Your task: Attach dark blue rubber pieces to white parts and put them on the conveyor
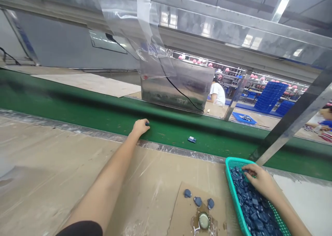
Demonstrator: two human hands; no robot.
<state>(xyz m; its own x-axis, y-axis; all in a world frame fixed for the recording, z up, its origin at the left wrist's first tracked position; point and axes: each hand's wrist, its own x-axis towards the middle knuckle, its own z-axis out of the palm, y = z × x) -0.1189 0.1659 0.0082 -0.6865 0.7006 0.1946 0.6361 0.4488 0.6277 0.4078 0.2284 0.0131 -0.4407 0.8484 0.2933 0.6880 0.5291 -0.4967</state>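
Observation:
My left hand (140,127) reaches out to the near edge of the green conveyor belt (77,104), fingers curled round a small dark blue piece at its tip. A little to its right another small blue piece (192,139) lies on the belt. My right hand (258,179) is in the teal basket (229,173) at the lower right, fingers pinched on the blue pieces (252,208) that fill it. Three loose blue pieces (197,201) lie on a brown cardboard sheet (181,215) close to me, beside a round cap (204,220).
A beige worktop (52,166) covered with film spreads in front of me. A shiny metal box (178,85) with a black cable stands behind the belt, and a slanted metal post (293,121) rises at the right. Other people work farther back beside stacked blue crates (269,96).

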